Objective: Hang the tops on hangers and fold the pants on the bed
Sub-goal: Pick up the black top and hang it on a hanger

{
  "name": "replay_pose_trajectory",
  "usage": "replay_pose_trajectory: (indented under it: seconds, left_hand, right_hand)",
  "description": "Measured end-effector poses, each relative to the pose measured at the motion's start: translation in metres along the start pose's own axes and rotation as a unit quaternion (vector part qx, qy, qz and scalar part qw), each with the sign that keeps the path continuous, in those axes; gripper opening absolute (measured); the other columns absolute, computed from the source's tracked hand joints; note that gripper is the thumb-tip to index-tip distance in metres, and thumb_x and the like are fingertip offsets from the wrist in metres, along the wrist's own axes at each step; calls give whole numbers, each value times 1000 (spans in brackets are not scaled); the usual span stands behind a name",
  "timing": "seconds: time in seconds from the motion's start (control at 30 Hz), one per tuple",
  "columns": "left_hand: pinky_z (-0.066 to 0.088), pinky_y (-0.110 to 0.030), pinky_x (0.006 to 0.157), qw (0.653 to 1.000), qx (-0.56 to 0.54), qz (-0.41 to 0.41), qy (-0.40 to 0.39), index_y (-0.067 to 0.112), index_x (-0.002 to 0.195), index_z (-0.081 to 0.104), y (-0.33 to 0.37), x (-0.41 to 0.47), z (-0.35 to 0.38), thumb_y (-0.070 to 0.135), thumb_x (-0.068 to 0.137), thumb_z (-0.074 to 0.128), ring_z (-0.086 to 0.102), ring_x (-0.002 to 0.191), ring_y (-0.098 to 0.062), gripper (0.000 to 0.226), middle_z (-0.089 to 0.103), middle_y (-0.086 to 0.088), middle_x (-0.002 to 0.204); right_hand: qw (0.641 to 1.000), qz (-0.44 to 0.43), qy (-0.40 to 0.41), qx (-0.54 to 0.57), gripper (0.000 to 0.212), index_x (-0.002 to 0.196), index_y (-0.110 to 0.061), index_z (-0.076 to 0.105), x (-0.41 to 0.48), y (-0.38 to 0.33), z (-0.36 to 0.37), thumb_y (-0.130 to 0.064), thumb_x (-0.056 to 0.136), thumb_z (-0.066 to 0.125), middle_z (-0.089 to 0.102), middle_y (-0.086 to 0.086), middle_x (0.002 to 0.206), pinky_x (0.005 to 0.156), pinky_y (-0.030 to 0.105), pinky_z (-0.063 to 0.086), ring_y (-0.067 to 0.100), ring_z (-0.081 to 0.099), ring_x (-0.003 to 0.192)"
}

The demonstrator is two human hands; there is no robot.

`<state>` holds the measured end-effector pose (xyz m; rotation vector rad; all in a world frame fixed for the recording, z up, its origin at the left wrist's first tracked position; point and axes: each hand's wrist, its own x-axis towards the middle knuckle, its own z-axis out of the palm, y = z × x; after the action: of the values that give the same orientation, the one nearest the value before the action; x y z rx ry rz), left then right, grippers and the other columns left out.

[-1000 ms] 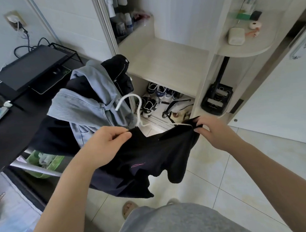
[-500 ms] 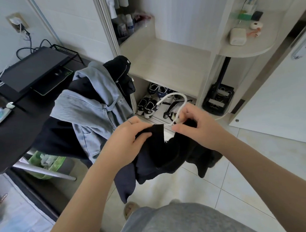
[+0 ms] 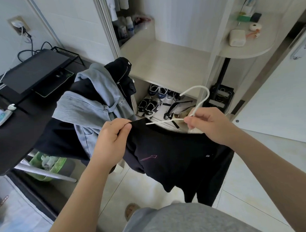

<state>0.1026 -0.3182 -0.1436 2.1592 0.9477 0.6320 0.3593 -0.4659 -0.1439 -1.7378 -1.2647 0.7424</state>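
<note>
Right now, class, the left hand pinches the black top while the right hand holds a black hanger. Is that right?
No: the head view shows the hanger is white. The left hand pinches the black top; the right hand holds that hanger.

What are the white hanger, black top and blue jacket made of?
The white hanger looks like smooth coated wire or plastic, being so thin. The black top is soft matte cloth, drooping in folds. The blue jacket looks like faded denim with stitched seams.

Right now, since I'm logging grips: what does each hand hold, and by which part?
The left hand pinches the black top at its upper edge; the right hand pinches the white hanger below its hook.
</note>
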Motion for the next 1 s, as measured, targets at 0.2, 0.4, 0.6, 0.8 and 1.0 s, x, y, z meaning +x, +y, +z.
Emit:
replay_pose_trajectory:
  seconds: [0.2, 0.4, 0.6, 0.8, 1.0]
  left_hand:
    - [39, -16, 91, 1000, -14, 10, -7, 29, 98, 64, 1, -2, 5, 14, 102, 52, 56, 103, -6, 20, 62, 16, 101]
    - [45, -28, 96, 998, 25, -53, 25, 27, 135, 48, -13, -10, 11, 8, 92, 67, 54, 111, -11, 51, 57, 5, 120]
    - [47, -25, 77, 991, 40, -68, 112, 19, 124, 55, -31, -21, 9, 2, 101, 48, 64, 94, -15, 30, 66, 7, 103]
    - [39, -12, 55, 982, -74, -51, 168, 26, 106, 58, -33, -16, -1, 6, 104, 44, 47, 54, -2, 24, 57, 17, 69]
    - [34, -19, 48, 978, -97, -93, 158, 37, 97, 58, -41, -6, -6, 9, 104, 44, 34, 46, -6, 32, 42, 14, 51]
  right_hand:
    - [999, 0, 30, 14, 53, 63, -2, 41, -6, -8, 4, -36, 97, 61, 29, 0, 52, 51, 23, 28, 10, 28, 47]
    - [997, -17, 71, 3, 56, 48, -30, 40, -6, -13, -1, -27, 101, 57, 29, -13, 44, 49, 11, 29, 5, 28, 40]
    - [998, 2, 65, -16, 58, 46, -31, 40, -12, -8, -12, -26, 101, 57, 27, -13, 45, 50, 11, 30, 6, 28, 42]
    - [999, 51, 6, -14, 56, 52, -15, 32, -14, -12, -13, -34, 98, 59, 25, -2, 49, 51, 20, 31, 11, 23, 44]
    - [997, 59, -45, -9, 59, 49, -22, 29, -18, -27, -9, -41, 98, 57, 24, -8, 44, 64, 51, 43, 10, 22, 41]
